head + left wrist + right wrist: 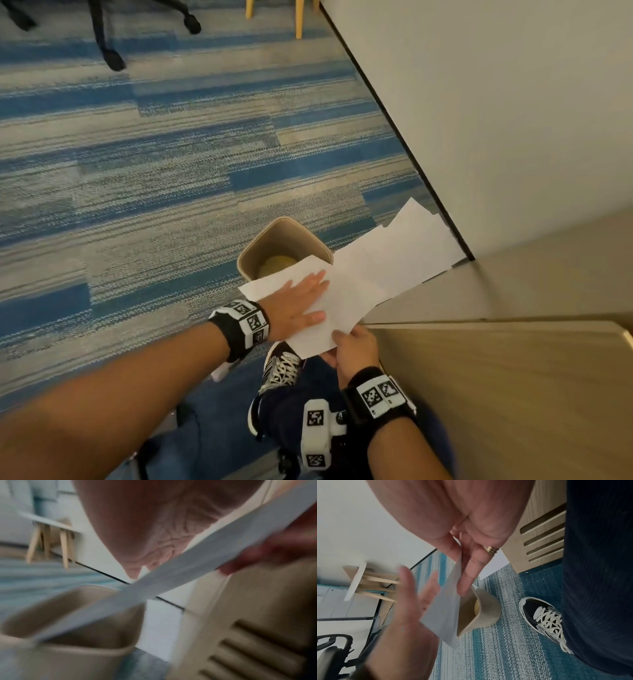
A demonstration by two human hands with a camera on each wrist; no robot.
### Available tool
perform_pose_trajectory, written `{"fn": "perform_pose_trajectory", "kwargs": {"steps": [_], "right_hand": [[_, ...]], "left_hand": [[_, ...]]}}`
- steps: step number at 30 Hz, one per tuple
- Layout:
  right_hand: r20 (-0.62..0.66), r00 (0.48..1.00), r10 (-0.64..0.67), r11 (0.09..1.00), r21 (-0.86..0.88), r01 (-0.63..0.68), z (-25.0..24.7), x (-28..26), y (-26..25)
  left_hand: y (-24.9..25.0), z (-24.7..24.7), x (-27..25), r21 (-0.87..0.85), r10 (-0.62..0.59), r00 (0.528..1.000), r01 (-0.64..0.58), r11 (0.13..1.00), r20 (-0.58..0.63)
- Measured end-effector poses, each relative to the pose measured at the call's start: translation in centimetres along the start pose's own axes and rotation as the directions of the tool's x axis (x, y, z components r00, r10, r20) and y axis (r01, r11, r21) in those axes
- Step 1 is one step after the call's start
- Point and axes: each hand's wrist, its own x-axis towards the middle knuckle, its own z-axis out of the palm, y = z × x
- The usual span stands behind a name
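Looking into the beige bin (274, 233), we see one yellowish round thing (276, 264) at its bottom, and our white sheet (342, 301) is held over its near rim. Other loose sheets (411, 250) lie just beside it along the wall (496, 102); the cabinet (513, 394) crowds our right, while open carpet (171, 205) spreads left. Our left hand (298, 305) lies flat on the white sheet, fingers straight, and our right hand (356, 349) pinches its near corner.

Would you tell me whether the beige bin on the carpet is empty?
Not empty: a yellowish lump lies at the bottom of the bin; the white sheet hides part.
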Motion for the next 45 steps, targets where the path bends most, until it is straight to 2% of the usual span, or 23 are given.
{"fn": "perform_pose_trajectory", "kwargs": {"steps": [2,5,9,11,13,15,17,19,21,23,24,26,28,30,32,33,35,37,38,40,42,43,45], "right_hand": [[-0.001,1.0,0.003,1.0,-0.024,-0.003,-0.2,0.0,0.0],[-0.006,1.0,0.011,0.999,-0.032,-0.011,-0.3,-0.2,0.2],[-0.018,0.999,-0.042,0.993,-0.107,0.04,-0.4,-0.1,0.1],[-0.022,0.997,-0.068,0.988,-0.138,0.065,-0.4,-0.4,0.2],[-0.006,0.997,-0.072,0.99,-0.125,0.071,-0.5,-0.5,-0.1],[-0.01,0.997,-0.073,0.99,-0.122,0.071,-0.6,-0.5,-0.4],[-0.037,0.996,-0.084,0.987,-0.141,0.078,-0.9,-0.3,-0.2],[-0.038,0.994,-0.105,0.984,-0.151,0.098,-0.9,-0.5,-0.2],[-0.029,0.994,-0.104,0.982,-0.162,0.098,-1.0,-0.7,-0.4],[-0.027,0.994,-0.107,0.976,-0.192,0.1,-0.9,-1.0,-0.5],[-0.036,0.992,-0.122,0.972,-0.204,0.112,-0.8,-1.1,-0.6],[-0.06,0.984,-0.17,0.963,-0.222,0.153,-0.6,-1.0,-0.5],[-0.064,0.979,-0.192,0.958,-0.229,0.173,-0.5,-1.0,-0.3],[-0.064,0.982,-0.176,0.967,-0.197,0.161,-0.4,-1.8,-1.0],[-0.066,0.982,-0.178,0.967,-0.195,0.162,-0.8,-2.4,-1.7],[-0.075,0.977,-0.201,0.958,-0.222,0.18,-0.9,-2.5,-1.9],[-0.09,0.96,-0.266,0.931,-0.281,0.232,-1.2,-2.5,-1.8],[-0.071,0.955,-0.287,0.917,-0.309,0.252,-1.2,-3.4,-2.0],[-0.066,0.954,-0.294,0.911,-0.32,0.259,-1.2,-3.7,-2.1],[-0.05,0.966,-0.254,0.929,-0.292,0.229,-1.5,-4.8,-2.5],[-0.032,0.964,-0.265,0.921,-0.305,0.243,-2.3,-5.7,-2.7],[-0.023,0.953,-0.301,0.906,-0.321,0.278,-2.8,-6.1,-2.9],[0.001,0.932,-0.364,0.871,-0.353,0.34,-3.8,-7.2,-3.4]], "left_hand": [[0.6,1.4,0.4,0.001,0.033,0.996,-0.033,0.999,0.088],[-1.1,1.5,0.4,0.103,-0.24,0.968,0.233,0.967,0.067],[1.0,1.6,0.6,0.092,0.057,0.998,-0.056,0.994,-0.002],[-0.1,1.9,1.0,0.117,-0.097,0.994,0.091,0.989,0.048],[-2.3,0.9,1.0,0.051,-0.31,0.949,0.313,0.948,-0.061],[-2.4,-0.1,1.0,-0.065,-0.215,0.963,0.207,0.976,-0.163],[0.8,0.1,0.3,-0.095,0.022,0.989,-0.037,0.995,-0.149],[1.8,1.8,-0.4,-0.075,0.098,0.993,-0.103,0.992,-0.065],[-1.1,2.9,-0.4,-0.087,-0.129,0.991,0.125,0.988,-0.046],[-3.7,2.1,-1.1,-0.139,-0.435,0.885,0.416,0.899,-0.164],[-3.6,1.7,-1.3,-0.16,-0.428,0.87,0.399,0.903,-0.244],[-0.7,1.4,-1.6,-0.14,-0.126,0.944,0.087,0.986,-0.304],[2.3,2.4,-2.1,-0.031,0.092,0.976,-0.1,0.995,-0.196],[-0.4,3.5,-2.0,0.002,-0.13,0.989,0.131,0.991,-0.066],[-3.4,2.8,-2.5,-0.094,-0.458,0.878,0.448,0.889,-0.143],[-3.9,2.0,-2.6,-0.149,-0.461,0.856,0.437,0.887,-0.234],[-1.0,0.9,-3.2,-0.155,-0.199,0.933,0.158,0.975,-0.3],[4.1,1.2,-3.8,-0.073,0.085,0.952,-0.111,0.991,-0.293],[4.9,1.7,-3.9,-0.01,0.139,0.962,-0.146,0.989,-0.233],[1.6,3.1,-3.9,0.018,-0.018,0.996,0.019,1.0,-0.088],[-1.9,2.5,-4.6,-0.163,-0.407,0.905,0.386,0.908,-0.126],[-2.9,1.6,-4.8,-0.293,-0.483,0.862,0.427,0.855,-0.153],[-1.2,-0.7,-6.2,-0.558,-0.477,0.858,0.306,0.772,-0.189]]}}
